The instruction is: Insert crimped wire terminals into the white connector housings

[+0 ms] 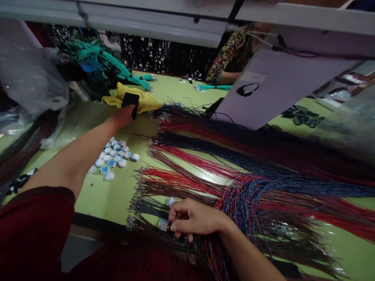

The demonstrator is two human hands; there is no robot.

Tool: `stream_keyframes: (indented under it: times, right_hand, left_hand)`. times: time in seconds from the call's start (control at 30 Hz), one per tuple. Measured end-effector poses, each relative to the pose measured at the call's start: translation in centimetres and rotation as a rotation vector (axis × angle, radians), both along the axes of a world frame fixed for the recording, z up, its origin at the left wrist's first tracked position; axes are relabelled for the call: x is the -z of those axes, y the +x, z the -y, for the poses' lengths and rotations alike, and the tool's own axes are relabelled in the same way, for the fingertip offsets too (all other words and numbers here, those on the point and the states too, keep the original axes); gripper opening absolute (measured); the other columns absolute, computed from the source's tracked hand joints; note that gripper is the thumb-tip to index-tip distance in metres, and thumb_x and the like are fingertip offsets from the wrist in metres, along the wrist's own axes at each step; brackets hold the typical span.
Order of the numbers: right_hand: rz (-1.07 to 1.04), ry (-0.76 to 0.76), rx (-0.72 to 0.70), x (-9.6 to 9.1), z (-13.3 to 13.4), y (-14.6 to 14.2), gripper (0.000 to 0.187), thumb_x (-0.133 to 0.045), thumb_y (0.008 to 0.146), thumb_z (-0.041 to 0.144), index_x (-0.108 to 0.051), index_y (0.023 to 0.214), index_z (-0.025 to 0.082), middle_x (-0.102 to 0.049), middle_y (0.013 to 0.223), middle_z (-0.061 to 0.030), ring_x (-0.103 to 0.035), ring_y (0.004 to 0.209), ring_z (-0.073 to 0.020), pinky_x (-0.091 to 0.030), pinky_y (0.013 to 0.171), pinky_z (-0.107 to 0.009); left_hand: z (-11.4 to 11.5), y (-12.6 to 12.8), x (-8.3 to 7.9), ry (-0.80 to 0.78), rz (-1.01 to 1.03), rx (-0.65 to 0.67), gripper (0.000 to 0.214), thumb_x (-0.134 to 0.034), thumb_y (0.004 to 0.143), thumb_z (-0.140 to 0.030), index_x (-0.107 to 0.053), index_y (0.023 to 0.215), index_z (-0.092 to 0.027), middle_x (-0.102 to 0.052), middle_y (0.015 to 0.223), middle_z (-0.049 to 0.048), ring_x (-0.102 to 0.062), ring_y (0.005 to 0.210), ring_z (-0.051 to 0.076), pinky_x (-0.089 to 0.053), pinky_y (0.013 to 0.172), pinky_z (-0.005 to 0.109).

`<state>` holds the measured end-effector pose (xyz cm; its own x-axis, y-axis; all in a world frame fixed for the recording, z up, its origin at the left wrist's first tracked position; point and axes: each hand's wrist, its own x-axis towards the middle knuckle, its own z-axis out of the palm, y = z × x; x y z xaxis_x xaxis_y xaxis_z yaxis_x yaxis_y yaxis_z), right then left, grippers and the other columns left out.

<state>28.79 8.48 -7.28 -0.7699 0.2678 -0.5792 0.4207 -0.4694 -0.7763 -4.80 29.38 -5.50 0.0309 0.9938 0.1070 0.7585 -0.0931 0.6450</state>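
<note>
My left hand point(124, 116) reaches far forward and is closed on a black phone-like object point(131, 102) that rests on a yellow cloth point(143, 99). My right hand point(191, 218) lies near the table's front edge with fingers curled on a small white connector point(163, 224) and dark wires. A second white connector point(171, 201) sits just above the fingers. Fanned bundles of red, blue and brown wires point(234, 171) spread out to the right of both hands. A pile of white and blue connectors point(114, 156) lies beside my left forearm.
Teal wire bundles point(111, 64) lie at the back left, clear plastic bags point(32, 82) at the left edge. A white board point(272, 86) leans at the back right. Another person in a patterned sleeve point(231, 52) works across the green table point(111, 199).
</note>
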Motion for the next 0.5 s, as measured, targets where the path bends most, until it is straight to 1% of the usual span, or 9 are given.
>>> stream_keyframes:
  times: [0.13, 0.2, 0.27, 0.4, 0.47, 0.5]
  right_hand:
    - [0.001, -0.005, 0.007, 0.0, 0.1, 0.0, 0.053, -0.077, 0.071, 0.062, -0.06, 0.085, 0.014, -0.063, 0.065, 0.0036, -0.056, 0.052, -0.0045, -0.047, 0.044, -0.013]
    - [0.01, -0.006, 0.009, 0.0, 0.1, 0.0, 0.051, -0.077, 0.072, 0.06, -0.06, 0.086, 0.014, -0.062, 0.066, 0.0034, -0.057, 0.055, -0.0052, -0.046, 0.045, -0.012]
    - [0.021, -0.006, 0.006, 0.2, 0.1, 0.0, 0.05, -0.077, 0.073, 0.059, -0.06, 0.087, 0.014, -0.062, 0.067, 0.0031, -0.058, 0.057, -0.0057, -0.046, 0.045, -0.012]
    - [0.023, 0.003, -0.001, 0.1, 0.0, 0.0, 0.049, -0.077, 0.073, 0.058, -0.06, 0.088, 0.015, -0.062, 0.067, 0.0029, -0.061, 0.061, -0.0078, -0.048, 0.047, -0.014]
    - [0.001, 0.046, -0.001, -0.7, 0.1, 0.1, 0.047, -0.075, 0.076, 0.058, -0.06, 0.089, 0.015, -0.062, 0.068, 0.002, -0.062, 0.063, -0.0093, -0.048, 0.048, -0.016]
    - [-0.024, 0.107, -0.005, -1.4, 0.3, 0.3, 0.044, -0.073, 0.079, 0.056, -0.061, 0.09, 0.015, -0.063, 0.07, 0.001, -0.062, 0.064, -0.0097, -0.049, 0.05, -0.017]
  left_hand:
    - [-1.2, 0.0, 1.0, -0.032, -0.135, -0.04, 0.03, -0.065, 0.093, -0.034, -0.064, 0.115, -0.014, -0.067, 0.112, 0.0083, -0.066, 0.098, 0.021, -0.056, 0.087, 0.043]
    - [-1.6, -0.1, 1.4, -0.053, -0.158, -0.049, 0.033, -0.065, 0.093, -0.034, -0.063, 0.119, -0.015, -0.065, 0.118, 0.0097, -0.064, 0.106, 0.024, -0.054, 0.092, 0.047]
    - [-1.9, -0.3, 1.6, -0.076, -0.155, -0.06, 0.033, -0.065, 0.093, -0.034, -0.063, 0.12, -0.015, -0.065, 0.121, 0.0102, -0.063, 0.109, 0.025, -0.052, 0.095, 0.049]
    - [-2.1, 0.0, 1.1, -0.105, -0.085, -0.109, 0.032, -0.065, 0.093, -0.033, -0.063, 0.119, -0.015, -0.063, 0.123, 0.0104, -0.062, 0.111, 0.025, -0.052, 0.095, 0.049]
    - [-1.3, 0.5, 0.5, -0.111, -0.015, -0.152, 0.031, -0.065, 0.092, -0.029, -0.062, 0.12, -0.015, -0.064, 0.121, 0.0101, -0.063, 0.105, 0.023, -0.054, 0.09, 0.045]
    - [-0.5, 0.9, 0.1, -0.116, 0.03, -0.17, 0.03, -0.065, 0.092, -0.027, -0.061, 0.119, -0.014, -0.065, 0.117, 0.0095, -0.064, 0.098, 0.021, -0.055, 0.084, 0.04]
